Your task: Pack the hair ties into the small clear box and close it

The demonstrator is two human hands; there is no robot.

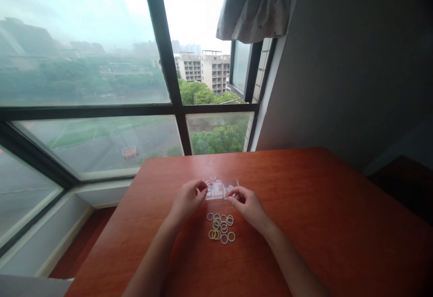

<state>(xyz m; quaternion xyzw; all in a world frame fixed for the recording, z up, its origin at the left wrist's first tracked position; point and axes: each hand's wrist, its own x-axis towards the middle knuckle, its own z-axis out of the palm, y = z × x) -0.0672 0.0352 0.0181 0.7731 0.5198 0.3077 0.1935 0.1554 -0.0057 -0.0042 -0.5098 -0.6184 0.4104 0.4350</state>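
Note:
A small clear plastic box (218,192) lies opened out on the table, with a few rings in its left part and its clear lid (234,183) folded to the right. My left hand (190,197) has its fingers closed at the left edge of the box. On the other side, my right hand (249,205) pinches at the near part of the lid; its fingertips cover some of it. Just nearer to me, between my forearms, lie several small rings, grey-blue ones (231,236) and yellowish ones (211,235), some overlapping.
The reddish-brown wooden table (304,207) reaches toward a dark-framed window (179,107). A tiny clear piece (213,178) sits just behind the box. A grey wall (338,85) rises on the right, and a curtain (255,8) hangs above the opened window pane.

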